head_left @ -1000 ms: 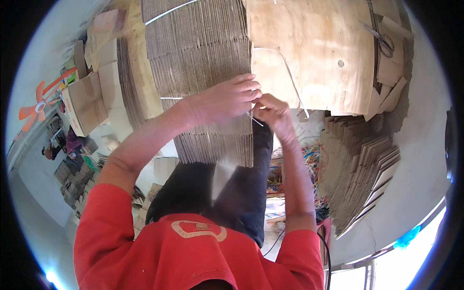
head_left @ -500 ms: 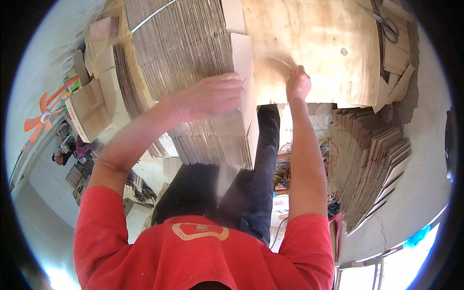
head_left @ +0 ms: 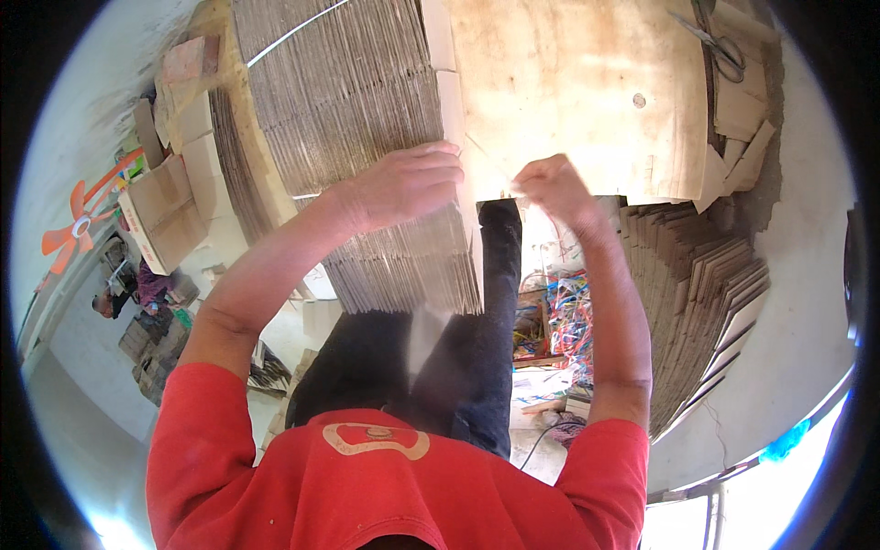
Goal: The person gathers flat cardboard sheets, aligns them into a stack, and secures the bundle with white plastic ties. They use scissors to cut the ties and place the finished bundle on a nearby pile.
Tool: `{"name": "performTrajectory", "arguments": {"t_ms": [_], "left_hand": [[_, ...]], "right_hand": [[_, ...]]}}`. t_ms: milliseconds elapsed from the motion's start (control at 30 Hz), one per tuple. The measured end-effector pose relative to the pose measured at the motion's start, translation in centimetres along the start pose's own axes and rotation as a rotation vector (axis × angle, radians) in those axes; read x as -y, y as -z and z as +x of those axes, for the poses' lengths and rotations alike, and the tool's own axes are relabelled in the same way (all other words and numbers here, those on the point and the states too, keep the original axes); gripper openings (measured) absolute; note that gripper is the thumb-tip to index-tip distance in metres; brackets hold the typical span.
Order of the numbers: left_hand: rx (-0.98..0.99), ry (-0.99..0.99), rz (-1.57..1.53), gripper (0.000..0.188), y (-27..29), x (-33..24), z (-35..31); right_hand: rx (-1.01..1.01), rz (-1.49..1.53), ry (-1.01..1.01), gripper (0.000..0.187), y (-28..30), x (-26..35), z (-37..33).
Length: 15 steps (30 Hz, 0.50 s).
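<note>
A large bundle of folded cardboard sheets (head_left: 339, 101) lies on the table, edges up. One white strap (head_left: 298, 32) crosses its far part, and a short piece of another shows by my left wrist. My left hand (head_left: 408, 188) is on the near part of the bundle, fingers close together and bent over its right edge; the thumb is hidden. To the right, at the wooden board's near edge, my right hand (head_left: 555, 188) is closed in a pinch. A faint thin pale strap seems to run from its fingertips toward the bundle.
Scissors (head_left: 720, 46) lie at the board's (head_left: 568, 82) far right. Stacked cardboard (head_left: 692, 302) leans at the right, beside tangled coloured strips (head_left: 570, 321) below the table. An orange fan (head_left: 78, 225), a carton (head_left: 165, 215) and a distant person are at the left.
My right hand has come left and nearer to me, its elbow swinging outward, and the pale strip that trailed from it is now barely visible. My left hand stays on the bundle.
</note>
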<state>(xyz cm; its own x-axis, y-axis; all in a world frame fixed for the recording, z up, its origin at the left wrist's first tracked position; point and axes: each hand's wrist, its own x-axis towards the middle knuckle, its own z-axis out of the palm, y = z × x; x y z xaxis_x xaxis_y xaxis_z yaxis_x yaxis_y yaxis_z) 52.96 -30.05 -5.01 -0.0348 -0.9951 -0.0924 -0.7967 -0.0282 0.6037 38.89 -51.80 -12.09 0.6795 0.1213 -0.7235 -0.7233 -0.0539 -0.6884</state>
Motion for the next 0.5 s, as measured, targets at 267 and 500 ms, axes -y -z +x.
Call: {"name": "performTrajectory", "arguments": {"t_ms": [267,500], "left_hand": [[-0.07,0.15,-0.074,0.018,-0.4,-0.9,0.0],[-0.262,0.131,-0.247,0.025,-2.5,-0.8,-1.9]], "right_hand": [[0.166,0.447,0.058,0.012,-3.5,7.2,-3.4],[-0.162,-0.957,0.698,0.016,-2.6,14.9,-5.0]]}}
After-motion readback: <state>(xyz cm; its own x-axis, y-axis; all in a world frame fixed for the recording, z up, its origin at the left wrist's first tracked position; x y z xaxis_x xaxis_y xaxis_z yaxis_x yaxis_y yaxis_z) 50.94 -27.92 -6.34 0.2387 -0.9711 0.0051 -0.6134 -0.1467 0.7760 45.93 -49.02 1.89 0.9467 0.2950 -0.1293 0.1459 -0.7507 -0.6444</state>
